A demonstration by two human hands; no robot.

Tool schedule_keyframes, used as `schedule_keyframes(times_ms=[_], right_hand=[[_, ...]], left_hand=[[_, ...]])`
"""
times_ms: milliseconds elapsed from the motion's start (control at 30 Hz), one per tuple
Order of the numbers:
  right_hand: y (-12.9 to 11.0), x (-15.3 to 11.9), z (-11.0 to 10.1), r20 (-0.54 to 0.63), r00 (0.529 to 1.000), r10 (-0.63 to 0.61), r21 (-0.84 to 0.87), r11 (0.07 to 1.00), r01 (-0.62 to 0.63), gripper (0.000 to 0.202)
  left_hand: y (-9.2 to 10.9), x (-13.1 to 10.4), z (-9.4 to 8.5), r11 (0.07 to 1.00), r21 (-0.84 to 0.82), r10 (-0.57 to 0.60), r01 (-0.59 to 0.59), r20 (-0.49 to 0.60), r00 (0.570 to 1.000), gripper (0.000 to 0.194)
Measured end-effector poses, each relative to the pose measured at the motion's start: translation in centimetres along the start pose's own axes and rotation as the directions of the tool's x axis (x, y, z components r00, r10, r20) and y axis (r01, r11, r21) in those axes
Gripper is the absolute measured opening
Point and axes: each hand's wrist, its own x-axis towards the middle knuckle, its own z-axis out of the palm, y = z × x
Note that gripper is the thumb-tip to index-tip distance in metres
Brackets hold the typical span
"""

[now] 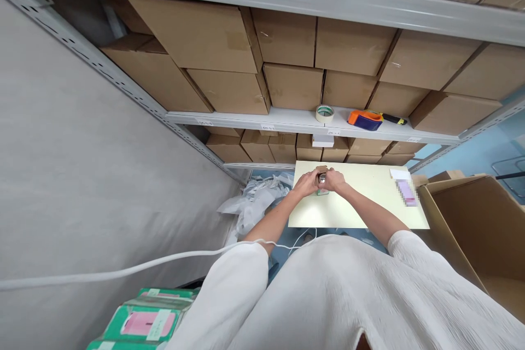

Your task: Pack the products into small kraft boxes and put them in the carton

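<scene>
Over the pale tabletop [348, 213] my two hands meet around a small green box [322, 192] with a brown flap at its far side. My left hand [307, 184] has its fingers closed on the box's left side. From the right, my right hand [333, 180] grips the same place with bent fingers. Between the fingertips shows a dark, shiny round thing [322, 178], too small to name. Most of the box is hidden by my hands.
A purple packet [406, 192], partly blurred, lies at the table's right end. Beside it stands a large open carton [463, 219]. Shelves ahead hold brown boxes [293, 87], a tape roll [325, 114] and an orange-and-blue tape dispenser [365, 119]. A white cable [164, 258] crosses at left.
</scene>
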Motion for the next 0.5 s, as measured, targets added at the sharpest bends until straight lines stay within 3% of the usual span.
schedule_keyframes(times_ms=[233, 500], right_hand=[[0.6, -1.4, -2.3, -0.210, 0.975, -0.077, 0.000, 0.997, 0.079, 0.052], [3.1, -1.4, -6.9, -0.304, 0.952, -0.043, 0.180, 0.978, 0.102, 0.049]], left_hand=[[0.6, 0.1, -0.2, 0.999, 0.033, 0.029, -0.028, -0.013, 0.999, 0.086], [1.0, 0.6, -0.8, 0.997, 0.074, -0.025, 0.028, -0.035, 0.999, 0.086]])
